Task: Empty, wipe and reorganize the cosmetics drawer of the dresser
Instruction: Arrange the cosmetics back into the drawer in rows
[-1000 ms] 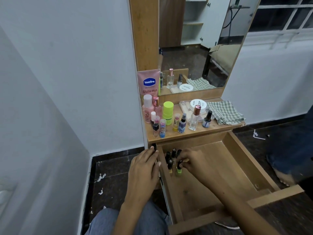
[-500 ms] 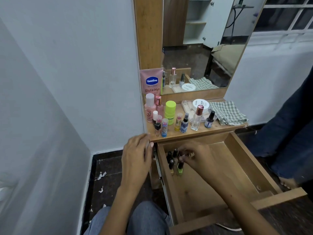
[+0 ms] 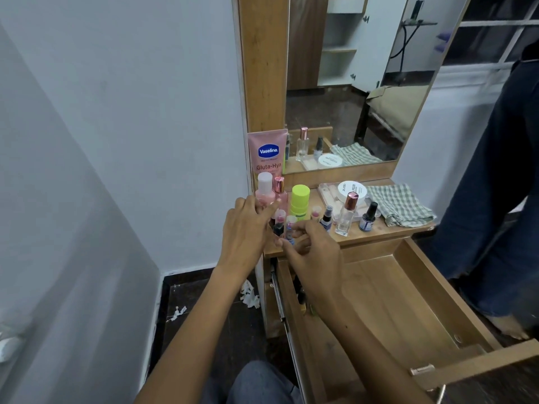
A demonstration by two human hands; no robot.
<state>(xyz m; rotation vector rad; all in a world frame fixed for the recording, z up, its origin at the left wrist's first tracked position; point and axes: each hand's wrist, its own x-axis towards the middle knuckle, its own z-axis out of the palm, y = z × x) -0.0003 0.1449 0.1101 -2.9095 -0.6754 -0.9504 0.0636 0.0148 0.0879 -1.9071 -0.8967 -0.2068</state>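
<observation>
The left hand and right hand, fingers curled, pinch small bottles standing straight up, caps toward 12 o'clock, above the open drawer.

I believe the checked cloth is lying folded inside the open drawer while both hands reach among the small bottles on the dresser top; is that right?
Not quite. The head view shows the checked cloth lying on the dresser top, at its right end beside the white jar, not inside the open drawer. The rest holds: the left hand and right hand are both among the small bottles on the dresser top.
</observation>
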